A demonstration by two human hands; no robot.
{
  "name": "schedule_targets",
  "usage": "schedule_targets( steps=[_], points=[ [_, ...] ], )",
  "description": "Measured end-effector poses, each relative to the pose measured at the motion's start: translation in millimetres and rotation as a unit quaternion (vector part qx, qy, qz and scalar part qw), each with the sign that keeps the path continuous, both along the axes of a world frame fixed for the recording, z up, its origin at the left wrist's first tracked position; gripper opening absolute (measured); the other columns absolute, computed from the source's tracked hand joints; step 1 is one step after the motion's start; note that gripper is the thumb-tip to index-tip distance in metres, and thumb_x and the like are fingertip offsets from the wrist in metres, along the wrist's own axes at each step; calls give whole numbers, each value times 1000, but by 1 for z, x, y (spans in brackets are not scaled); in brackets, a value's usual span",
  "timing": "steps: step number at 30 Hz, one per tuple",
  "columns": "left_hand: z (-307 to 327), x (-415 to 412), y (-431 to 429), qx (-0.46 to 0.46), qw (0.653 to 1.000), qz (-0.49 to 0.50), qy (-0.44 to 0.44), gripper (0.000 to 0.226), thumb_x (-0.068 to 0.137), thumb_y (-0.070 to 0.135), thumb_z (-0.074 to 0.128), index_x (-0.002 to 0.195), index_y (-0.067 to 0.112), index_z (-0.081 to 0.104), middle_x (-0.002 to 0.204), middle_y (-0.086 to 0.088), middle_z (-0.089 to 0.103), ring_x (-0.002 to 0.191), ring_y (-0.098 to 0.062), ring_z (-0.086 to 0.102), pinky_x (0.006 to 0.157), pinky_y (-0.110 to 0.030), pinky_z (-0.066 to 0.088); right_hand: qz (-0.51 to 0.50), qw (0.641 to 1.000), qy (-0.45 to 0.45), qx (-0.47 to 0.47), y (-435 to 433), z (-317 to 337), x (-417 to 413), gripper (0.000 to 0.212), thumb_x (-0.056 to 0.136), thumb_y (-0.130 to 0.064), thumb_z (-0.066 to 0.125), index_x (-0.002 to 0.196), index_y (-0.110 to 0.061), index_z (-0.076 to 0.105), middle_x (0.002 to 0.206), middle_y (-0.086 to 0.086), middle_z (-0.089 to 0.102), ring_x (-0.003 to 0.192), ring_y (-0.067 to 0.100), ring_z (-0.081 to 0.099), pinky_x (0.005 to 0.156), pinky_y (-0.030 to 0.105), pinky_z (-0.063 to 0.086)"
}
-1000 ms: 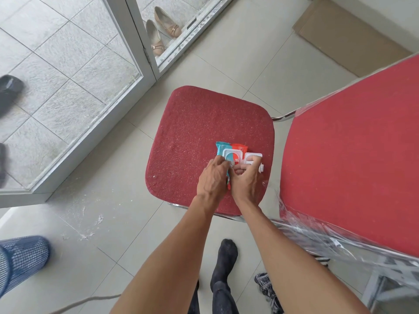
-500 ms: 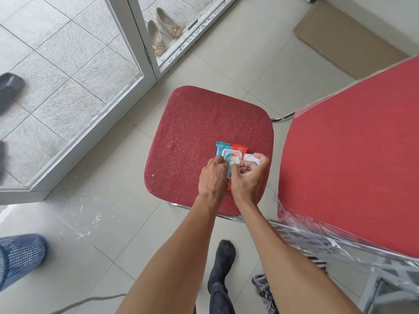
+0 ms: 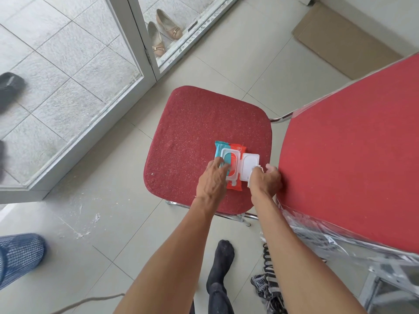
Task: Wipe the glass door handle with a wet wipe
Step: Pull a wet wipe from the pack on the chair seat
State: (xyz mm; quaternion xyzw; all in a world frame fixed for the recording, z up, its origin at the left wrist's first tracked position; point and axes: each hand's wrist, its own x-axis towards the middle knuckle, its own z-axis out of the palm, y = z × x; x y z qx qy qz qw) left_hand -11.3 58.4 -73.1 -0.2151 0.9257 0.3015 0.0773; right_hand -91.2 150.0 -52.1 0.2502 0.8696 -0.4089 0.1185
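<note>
A teal and red wet wipe pack (image 3: 234,148) lies near the right edge of a red chair seat (image 3: 199,123). Its white plastic lid (image 3: 249,165) is flipped open to the right. My left hand (image 3: 213,177) presses flat on the pack's left side, fingers at the opening. At the lid's far edge my right hand (image 3: 266,180) pinches it between thumb and fingers. The glass door frame (image 3: 142,41) stands at the upper left; no door handle is in view.
The red chair back (image 3: 353,155) rises at the right, with clear plastic wrap (image 3: 317,232) below it. A blue mesh bin (image 3: 18,254) stands at lower left. Beige shoes (image 3: 163,30) lie beyond the door; flat cardboard (image 3: 340,39) at upper right. My socked foot (image 3: 222,257) is below the seat.
The pack's lid has swung fully open to the right under my right hand. My hands have drawn apart, the left staying on the pack.
</note>
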Motion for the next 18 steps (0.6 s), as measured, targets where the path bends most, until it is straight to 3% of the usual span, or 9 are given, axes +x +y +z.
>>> schedule_targets(
  steps=[3,5,7,11,15,18],
  points=[
    [-2,4,1,-2,1000,-5,5,42,94,7,57,133,20,51,141,-1,38,123,-14,45,95,-29,53,3,999,-52,-16,-1,5,3,12,68,-8,61,76,-5,70,67,5,63,65,26,57,50,26,40],
    [-3,5,1,-4,1000,-7,6,41,94,8,57,132,21,52,141,0,37,126,-14,43,96,-29,53,13,999,-31,-18,-4,7,9,12,65,-8,58,69,-10,69,61,-2,62,63,25,60,51,26,44],
    [-3,5,1,-5,1000,-3,11,39,94,6,57,130,20,54,141,1,37,126,-13,43,95,-28,53,23,1000,2,-18,-7,14,16,21,67,-8,55,75,-14,73,65,-4,68,67,23,64,52,25,47],
    [-4,6,3,2,1000,16,11,40,93,6,59,130,19,56,144,2,38,129,-13,42,97,-27,50,87,995,38,-26,-17,26,33,32,73,-6,54,91,-21,76,79,-12,70,72,11,62,52,11,36],
    [-5,6,-3,30,999,25,3,36,91,17,63,126,14,60,140,0,47,114,-18,59,94,-31,54,163,986,-5,-25,-26,20,39,40,74,-5,56,106,-22,74,107,-5,72,96,17,66,71,18,43],
    [-6,7,-6,22,999,-9,25,31,91,15,60,121,5,58,123,-5,58,110,-18,60,89,-32,55,257,965,3,44,-28,20,40,41,78,-8,57,114,-23,70,118,-2,68,105,22,63,77,22,43]
  ],
)
